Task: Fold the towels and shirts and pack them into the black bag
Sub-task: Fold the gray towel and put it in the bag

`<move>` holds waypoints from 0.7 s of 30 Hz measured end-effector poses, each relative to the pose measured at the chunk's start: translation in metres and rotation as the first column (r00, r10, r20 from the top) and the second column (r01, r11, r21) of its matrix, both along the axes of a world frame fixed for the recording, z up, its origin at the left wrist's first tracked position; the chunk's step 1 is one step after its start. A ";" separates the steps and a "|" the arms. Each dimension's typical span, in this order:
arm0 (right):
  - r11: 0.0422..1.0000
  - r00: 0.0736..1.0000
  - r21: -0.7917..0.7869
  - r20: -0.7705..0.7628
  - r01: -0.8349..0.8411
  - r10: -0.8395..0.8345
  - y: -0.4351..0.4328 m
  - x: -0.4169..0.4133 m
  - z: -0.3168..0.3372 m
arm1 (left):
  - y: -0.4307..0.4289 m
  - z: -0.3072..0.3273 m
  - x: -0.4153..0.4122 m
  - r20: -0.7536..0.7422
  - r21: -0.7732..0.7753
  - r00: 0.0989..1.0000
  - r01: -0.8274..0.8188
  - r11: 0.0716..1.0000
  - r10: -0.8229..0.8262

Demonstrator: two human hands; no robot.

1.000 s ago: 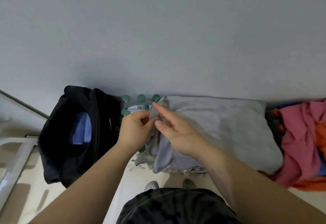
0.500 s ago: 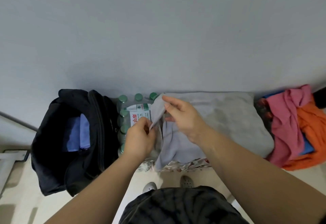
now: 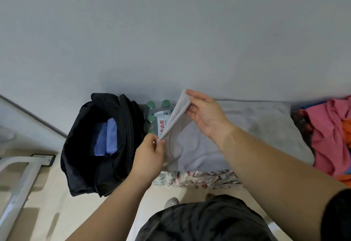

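We're pinching grey towel (image 3: 247, 126) edge taut between hands: left hand (image 3: 150, 153) on near corner, right hand (image 3: 205, 115) on far corner. Black bag (image 3: 81, 145) sitting open beside it, blue folded pieces (image 3: 106, 138) inside. Pink-orange pile (image 3: 326, 136) waiting unfolded, so we're judging most of task is left.

**One readable label: red Chinese characters on the water pack**

The only legible writing is on the white label (image 3: 161, 126) of the shrink-wrapped pack of water bottles (image 3: 151, 116), which stands between the black bag (image 3: 79, 155) and the grey towel (image 3: 177, 113). Large red Chinese characters run along the label: "山泉" reads clearly, and the character before it looks like "夫". The stretched edge of the grey towel crosses the label and hides the rest. A small green emblem (image 3: 166, 113) sits near the label's far end. The finer print beside the red characters is too small to make out.
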State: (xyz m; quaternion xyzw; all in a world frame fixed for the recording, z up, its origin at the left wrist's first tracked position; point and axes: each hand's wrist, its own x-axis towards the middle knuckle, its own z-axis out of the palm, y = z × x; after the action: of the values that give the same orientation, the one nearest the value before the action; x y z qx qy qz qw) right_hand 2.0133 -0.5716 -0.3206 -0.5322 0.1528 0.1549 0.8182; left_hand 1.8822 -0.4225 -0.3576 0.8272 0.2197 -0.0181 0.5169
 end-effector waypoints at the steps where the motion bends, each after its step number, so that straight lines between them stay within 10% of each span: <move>1: 1.000 1.000 -0.008 -0.005 -0.006 0.006 0.002 0.002 -0.001 | 0.002 0.000 -0.001 0.022 0.024 1.000 -0.019 1.000 0.019; 11: 0.981 0.979 -0.025 -0.072 -0.192 0.190 -0.013 0.021 -0.008 | -0.020 0.018 -0.012 -0.016 -0.185 0.999 -0.047 0.982 0.045; 21: 0.989 0.990 0.032 0.015 -0.143 0.143 -0.164 0.066 0.019 | -0.169 0.065 0.037 0.041 -0.289 0.953 0.298 0.910 -0.299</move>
State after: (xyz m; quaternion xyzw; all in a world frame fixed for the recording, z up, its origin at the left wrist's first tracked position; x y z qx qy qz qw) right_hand 2.0789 -0.7361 -0.3019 -0.5292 0.1063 0.2123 0.8146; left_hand 1.9188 -0.5915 -0.2931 0.7656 0.0867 -0.1307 0.6239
